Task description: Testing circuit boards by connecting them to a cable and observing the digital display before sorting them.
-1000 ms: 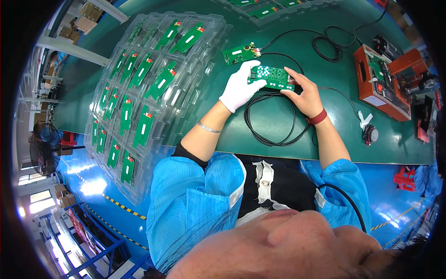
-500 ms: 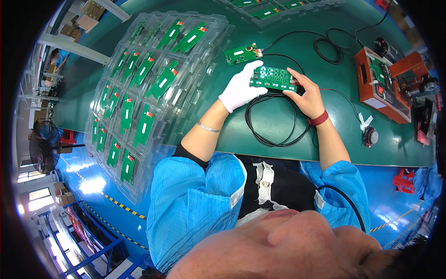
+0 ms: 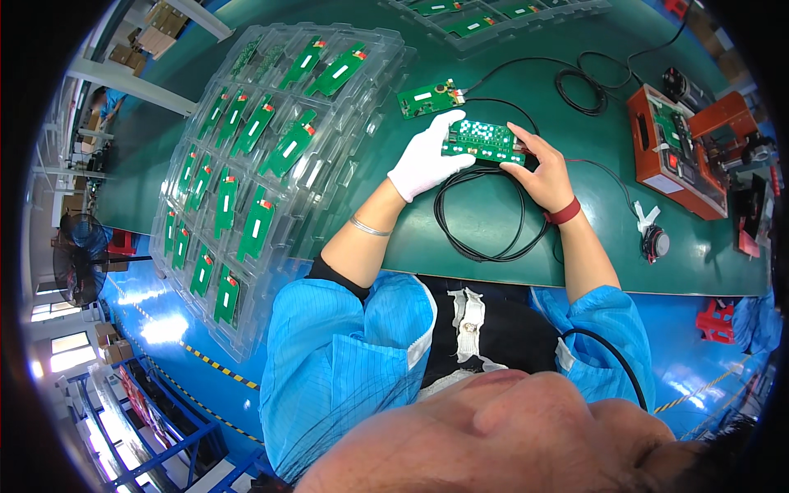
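Between my hands is a green circuit board [image 3: 483, 141] with rows of bright white spots on its upper face. My left hand [image 3: 429, 158], in a white glove, grips the board's left end between thumb and fingers. The bare right hand [image 3: 542, 167] is closed on its right end, where a connector shows. A second green circuit board [image 3: 431, 99] lies flat on the table just beyond my left hand, with a black cable plugged into its right end. A loop of black cable [image 3: 444, 218] lies on the table below the held board.
Clear plastic trays [image 3: 329, 135] with several green boards stand at the left; another tray [image 3: 493, 31] is at the far edge. An orange test box [image 3: 657, 160] sits on the right, near a small round speaker [image 3: 655, 243]. Cables cross the green table [image 3: 370, 238].
The held board has tilted slightly, so the bright spots on its face look different. Both hands keep their grip and hardly move.
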Tool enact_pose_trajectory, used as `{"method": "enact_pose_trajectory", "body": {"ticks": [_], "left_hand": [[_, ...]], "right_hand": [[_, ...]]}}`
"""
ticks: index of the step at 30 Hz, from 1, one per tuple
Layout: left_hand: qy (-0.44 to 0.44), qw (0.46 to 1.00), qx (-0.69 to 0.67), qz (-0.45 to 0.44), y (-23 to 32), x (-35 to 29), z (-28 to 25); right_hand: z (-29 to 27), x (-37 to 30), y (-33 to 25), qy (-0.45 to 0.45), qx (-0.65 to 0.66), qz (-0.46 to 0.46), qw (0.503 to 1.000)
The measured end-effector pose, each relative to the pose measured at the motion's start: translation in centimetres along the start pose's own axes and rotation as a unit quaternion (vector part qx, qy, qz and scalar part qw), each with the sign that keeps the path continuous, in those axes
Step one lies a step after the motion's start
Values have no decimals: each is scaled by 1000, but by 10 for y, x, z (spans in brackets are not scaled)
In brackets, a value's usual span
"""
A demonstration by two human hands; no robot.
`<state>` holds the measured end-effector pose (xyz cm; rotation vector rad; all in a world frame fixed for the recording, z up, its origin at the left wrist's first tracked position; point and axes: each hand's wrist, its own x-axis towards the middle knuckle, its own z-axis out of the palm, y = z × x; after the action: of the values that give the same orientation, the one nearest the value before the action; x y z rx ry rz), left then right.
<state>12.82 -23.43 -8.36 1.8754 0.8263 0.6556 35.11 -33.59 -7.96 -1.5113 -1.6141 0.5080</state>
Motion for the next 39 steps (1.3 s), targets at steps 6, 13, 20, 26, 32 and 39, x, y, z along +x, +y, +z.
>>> {"method": "enact_pose_trajectory", "body": {"ticks": [6,13,20,26,32,39], "left_hand": [[37,999,18,-4,-3,1,5],[5,1000,0,-13,7,0,1],[1,1000,6,-7,5,-3,-1],[20,999,30,11,2,-1,2],[21,999,39,12,0,-1,5],[25,999,42,20,-2,-1,6]], "right_hand": [[1,0,-2,-6,-3,-4,1000],[3,0,7,28,14,-27,999],[-1,1,1,-1,12,-2,1000],[0,1,3,10,64,16,998],[3,1,8,35,88,62,994],[1,1,8,19,66,85,994]]}}
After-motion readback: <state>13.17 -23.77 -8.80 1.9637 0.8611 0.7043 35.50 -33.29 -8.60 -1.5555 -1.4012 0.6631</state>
